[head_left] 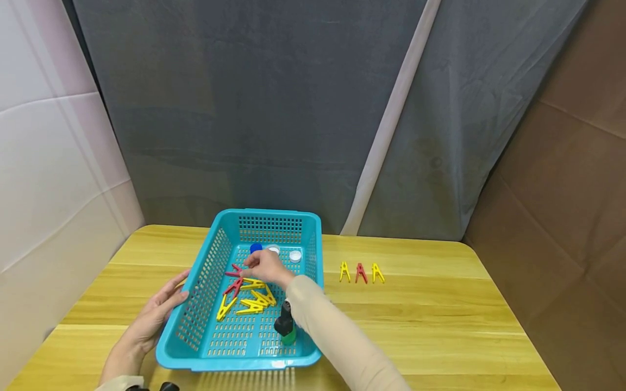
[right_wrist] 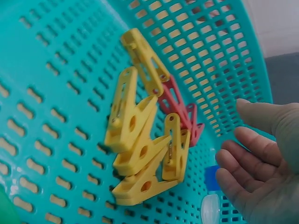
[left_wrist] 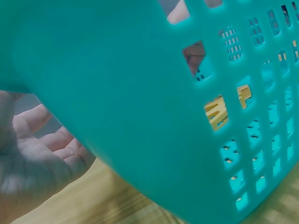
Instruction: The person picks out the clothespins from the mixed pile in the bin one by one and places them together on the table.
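Observation:
A turquoise plastic basket (head_left: 244, 365) stands on the table with several yellow clothespins (head_left: 225, 308) and red clothespins (head_left: 234, 287) on its floor. My left hand (head_left: 151, 315) rests along the basket's left wall from outside, fingers extended near the rim. Inside the basket, my right hand (head_left: 268, 267) hovers by the red clothespins. In the right wrist view its thumb and loosely bent fingers (right_wrist: 252, 151) stand apart with nothing between them. Beyond the clothespins lie a blue bottle cap (head_left: 256, 248) and a white cap (head_left: 295, 256), with another white cap partly hidden behind the hand.
To the right of the basket, a yellow clothespin (head_left: 344, 271), a red clothespin (head_left: 361, 273) and another yellow clothespin (head_left: 378, 273) lie in a row on the wooden table (head_left: 430, 326). A green object (head_left: 289, 336) shows in the basket's near right part. Grey cloth (head_left: 274, 108) hangs behind.

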`<state>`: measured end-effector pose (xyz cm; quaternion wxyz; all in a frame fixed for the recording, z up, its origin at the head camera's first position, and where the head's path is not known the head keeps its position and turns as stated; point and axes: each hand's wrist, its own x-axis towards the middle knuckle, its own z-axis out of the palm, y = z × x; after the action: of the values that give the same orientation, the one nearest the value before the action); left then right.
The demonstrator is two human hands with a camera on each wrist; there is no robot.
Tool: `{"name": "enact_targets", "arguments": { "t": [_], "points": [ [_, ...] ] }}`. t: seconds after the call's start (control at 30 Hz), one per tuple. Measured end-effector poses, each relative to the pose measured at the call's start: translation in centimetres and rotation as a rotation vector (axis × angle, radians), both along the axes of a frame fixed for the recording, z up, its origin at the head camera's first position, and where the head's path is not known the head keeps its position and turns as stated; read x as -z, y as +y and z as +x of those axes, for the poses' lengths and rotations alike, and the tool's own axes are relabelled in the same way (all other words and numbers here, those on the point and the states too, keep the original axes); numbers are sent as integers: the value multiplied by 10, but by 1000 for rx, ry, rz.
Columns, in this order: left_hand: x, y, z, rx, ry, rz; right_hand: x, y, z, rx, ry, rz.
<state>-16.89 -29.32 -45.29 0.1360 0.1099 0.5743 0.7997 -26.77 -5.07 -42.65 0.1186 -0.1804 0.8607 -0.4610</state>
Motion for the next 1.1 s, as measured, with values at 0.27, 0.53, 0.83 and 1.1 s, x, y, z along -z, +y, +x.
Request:
{"name": "enact_targets", "arguments": {
  "t": [0.27,0.53,0.83,1.1],
  "points": [
    [2,-1,0,-17,6,-22,4,-3,4,-51,29,129],
    [2,0,1,-23,16,-30,6,-6,7,-51,50,268],
    [0,1,1,-26,15,-31,11,-7,6,-10,94,444],
    [0,1,1,-22,7,-24,15,-7,7,18,113,461]
  ]
}}
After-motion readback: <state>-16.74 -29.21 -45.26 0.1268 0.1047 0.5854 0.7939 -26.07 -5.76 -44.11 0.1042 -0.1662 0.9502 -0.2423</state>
